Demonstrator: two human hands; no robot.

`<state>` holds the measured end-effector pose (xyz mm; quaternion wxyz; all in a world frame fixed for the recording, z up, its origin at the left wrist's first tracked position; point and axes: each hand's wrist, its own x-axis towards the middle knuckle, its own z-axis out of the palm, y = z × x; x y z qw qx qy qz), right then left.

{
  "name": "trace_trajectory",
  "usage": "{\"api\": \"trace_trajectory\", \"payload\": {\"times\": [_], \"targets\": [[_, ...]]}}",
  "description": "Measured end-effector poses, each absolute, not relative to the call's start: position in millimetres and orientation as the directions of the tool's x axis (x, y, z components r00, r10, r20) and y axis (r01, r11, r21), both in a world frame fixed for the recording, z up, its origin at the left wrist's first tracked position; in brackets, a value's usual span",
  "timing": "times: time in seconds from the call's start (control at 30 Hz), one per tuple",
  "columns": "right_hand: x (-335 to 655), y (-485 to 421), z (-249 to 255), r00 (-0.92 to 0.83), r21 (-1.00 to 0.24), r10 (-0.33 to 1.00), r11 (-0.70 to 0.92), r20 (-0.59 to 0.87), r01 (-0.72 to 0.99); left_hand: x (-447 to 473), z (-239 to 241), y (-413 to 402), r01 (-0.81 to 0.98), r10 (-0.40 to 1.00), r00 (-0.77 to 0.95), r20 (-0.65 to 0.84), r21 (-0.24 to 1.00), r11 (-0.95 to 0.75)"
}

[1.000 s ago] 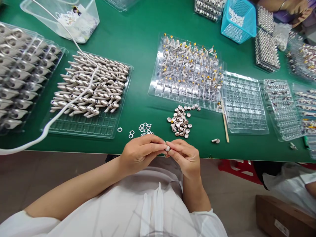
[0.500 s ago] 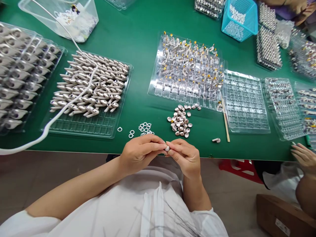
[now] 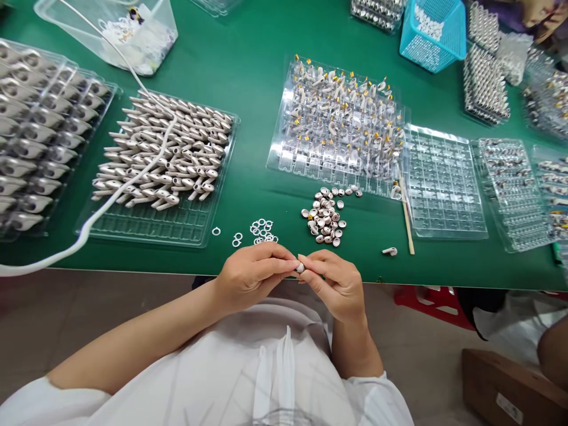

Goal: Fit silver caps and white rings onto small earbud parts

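My left hand [image 3: 251, 275] and my right hand [image 3: 335, 281] meet fingertip to fingertip at the near edge of the green table [image 3: 248, 53]. Both are pinched on one small white earbud part [image 3: 301, 267] held between them. Just beyond my left fingers lie several small white rings [image 3: 260, 231]. A heap of small silver-and-white caps [image 3: 325, 217] sits beyond my right hand. One loose white earbud piece [image 3: 390, 251] lies to the right, beside a thin wooden stick [image 3: 406, 216].
A clear tray of white earbud stems [image 3: 166, 157] with a white cable [image 3: 89, 222] across it sits at left. A tray of parts with yellow tabs [image 3: 339, 121] and an empty clear tray [image 3: 444, 183] lie ahead. A blue basket [image 3: 432, 32] stands at the back right.
My hands have stayed together on the small part. Another person's hand that showed at the right table edge half a second ago has gone from there.
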<state>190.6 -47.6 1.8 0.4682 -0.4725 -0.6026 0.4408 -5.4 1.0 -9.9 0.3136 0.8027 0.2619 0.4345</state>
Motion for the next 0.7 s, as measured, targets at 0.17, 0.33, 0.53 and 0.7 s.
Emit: {"api": "trace_trajectory", "payload": {"times": [0.17,0.33,0.53,0.7], "targets": [[188.6,-49.3,3.9,-0.081,-0.965,0.986,0.158,0.144,0.211,-5.0,-10.8,-0.6,0.164,0.685,0.488,0.541,0.714,-0.68],[185.4,-52.8,2.1,-0.049,-0.968,0.988,0.153,0.146,0.197,-6.0,-12.6,-0.6,0.152,0.669,0.507,0.544,0.707,-0.691],[179.6,-53.5,0.6,-0.016,-0.973,0.988,0.152,0.152,0.174,-6.8,-7.4,1.8,0.173,0.666,0.51,0.544,0.694,-0.699],[174.5,-58.0,0.1,0.027,-0.941,0.976,0.201,0.216,0.274,-4.2,-6.5,-0.9,0.226,0.692,0.446,0.567,0.677,-0.7]]}}
